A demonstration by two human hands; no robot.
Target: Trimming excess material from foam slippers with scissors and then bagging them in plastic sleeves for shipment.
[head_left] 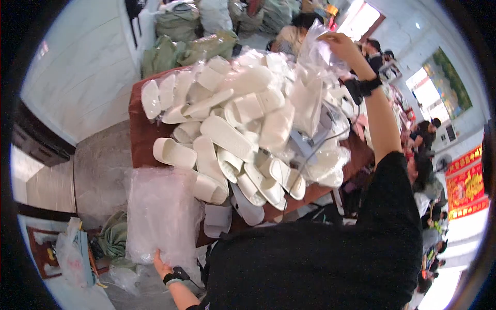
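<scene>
My right hand (339, 44) is raised high over the far side of the table and grips the top of a clear plastic bag (310, 88) that hangs down with something white inside. My left hand (161, 265) reaches down at the lower left and holds the bottom edge of a stack of clear plastic bags (160, 217) that hangs over the table's near corner. Between the two hands a big pile of white slippers (232, 129) covers the reddish-brown table (139, 139). Each wrist wears a dark band.
Green and grey stuffed sacks (181, 46) stand beyond the table by a white wall. Several people (423, 150) sit or stand at the right, near red banners (465, 186). More plastic bags and a green sack (111, 237) lie on the floor at the lower left.
</scene>
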